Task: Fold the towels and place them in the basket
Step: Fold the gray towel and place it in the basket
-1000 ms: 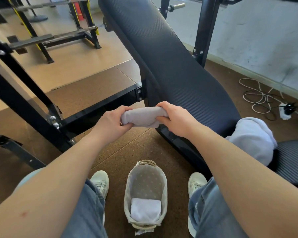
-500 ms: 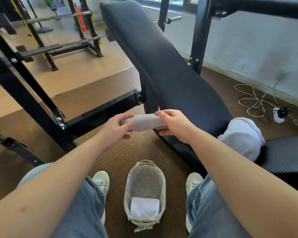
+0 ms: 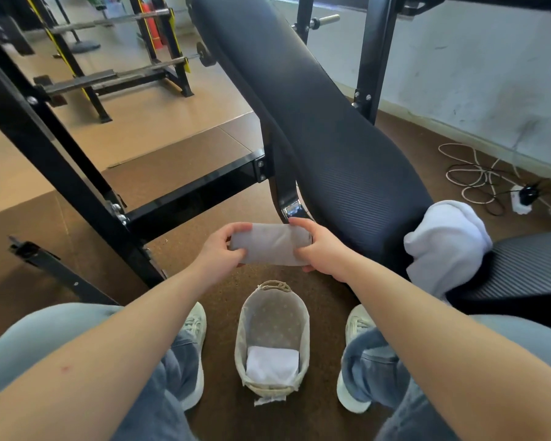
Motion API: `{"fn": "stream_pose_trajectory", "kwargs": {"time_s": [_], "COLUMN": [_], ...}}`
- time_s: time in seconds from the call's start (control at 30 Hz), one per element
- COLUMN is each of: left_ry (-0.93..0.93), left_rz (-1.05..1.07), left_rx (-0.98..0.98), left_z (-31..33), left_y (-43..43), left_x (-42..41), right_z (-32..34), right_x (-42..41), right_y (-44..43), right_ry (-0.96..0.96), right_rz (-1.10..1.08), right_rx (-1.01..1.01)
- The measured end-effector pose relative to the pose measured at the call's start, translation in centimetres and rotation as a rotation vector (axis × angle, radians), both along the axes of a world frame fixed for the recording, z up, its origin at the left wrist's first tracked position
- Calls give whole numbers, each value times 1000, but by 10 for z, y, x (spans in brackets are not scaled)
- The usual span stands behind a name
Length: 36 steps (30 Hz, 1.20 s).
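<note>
Bright, soft daylight, sharp centre, wide-angle bending at the edges, and slight blur on the near forearms.

Basket [image 3: 304, 326] on brown floor [image 3: 185, 246]; white towels [image 3: 446, 240] on bench [image 3: 347, 148].

Readable text: none in view.
Tag [image 3: 269, 401] at the near rim of the basket [image 3: 240, 342]: white, any print too small to tell.
Black frame [image 3: 188, 197]: no legible marking.

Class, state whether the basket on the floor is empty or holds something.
Not empty: one folded white towel lies at the near end of the basket.
</note>
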State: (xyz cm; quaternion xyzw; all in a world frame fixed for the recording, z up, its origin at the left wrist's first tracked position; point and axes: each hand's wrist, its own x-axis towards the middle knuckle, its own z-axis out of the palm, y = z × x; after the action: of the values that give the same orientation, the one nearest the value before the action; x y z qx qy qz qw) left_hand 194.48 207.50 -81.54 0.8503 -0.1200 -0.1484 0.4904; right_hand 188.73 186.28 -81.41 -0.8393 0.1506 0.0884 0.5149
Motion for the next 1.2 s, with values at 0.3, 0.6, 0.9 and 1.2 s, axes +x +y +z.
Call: {"fn": "stream_pose_trajectory", "kwargs": {"time_s": [0.3, 0.6, 0.9, 1.2], "left_ry": [226, 248, 320, 314], "left_rz": [-56, -193, -232, -241], "left_rx": [219, 334, 450, 555], "left_z": [-86, -174, -249, -302], "left_y": [-3, -5, -4, -10], "left_x": [2, 3, 12, 14], "right_z": [-86, -175, -245, -290], "right_x": [-17, -13, -3, 14], "right_y": [-3, -2, 14, 37], "right_ry": [177, 297, 478, 548], "right_rz": [-25, 74, 144, 130], "right_rx": [-22, -155, -77, -265]}}
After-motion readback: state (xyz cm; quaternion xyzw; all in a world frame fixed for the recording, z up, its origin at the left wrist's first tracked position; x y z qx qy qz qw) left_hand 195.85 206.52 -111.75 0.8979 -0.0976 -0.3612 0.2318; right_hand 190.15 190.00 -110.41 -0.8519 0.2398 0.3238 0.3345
